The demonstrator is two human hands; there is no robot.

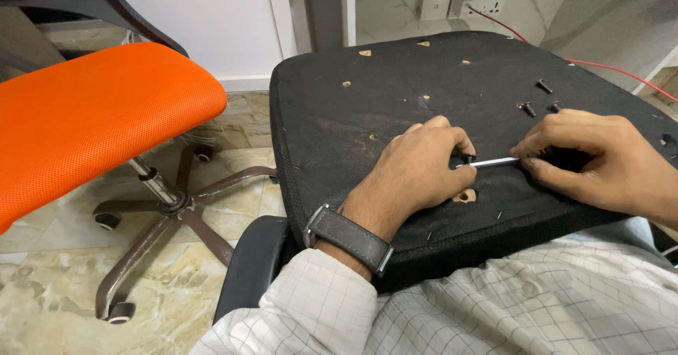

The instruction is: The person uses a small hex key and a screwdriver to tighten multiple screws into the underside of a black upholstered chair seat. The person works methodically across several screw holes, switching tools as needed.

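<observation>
An upturned black chair seat [395, 93] rests across my lap, its fabric underside pitted with several holes. My left hand [424, 168] presses on the seat, its fingertips pinching a small black bolt [467, 158]. My right hand [607, 161] grips a thin silver hex key [494, 162] whose tip meets that bolt. Three loose black bolts [544, 85] lie on the seat just beyond my right hand. I wear a dark strapped watch [349, 238] on the left wrist.
An orange office chair [92, 115] on a five-star wheeled base [176, 206] stands to the left on a marble floor. A wall socket [466, 2] with a red wire [600, 65] sits behind the seat. A black armrest [251, 263] is below my left arm.
</observation>
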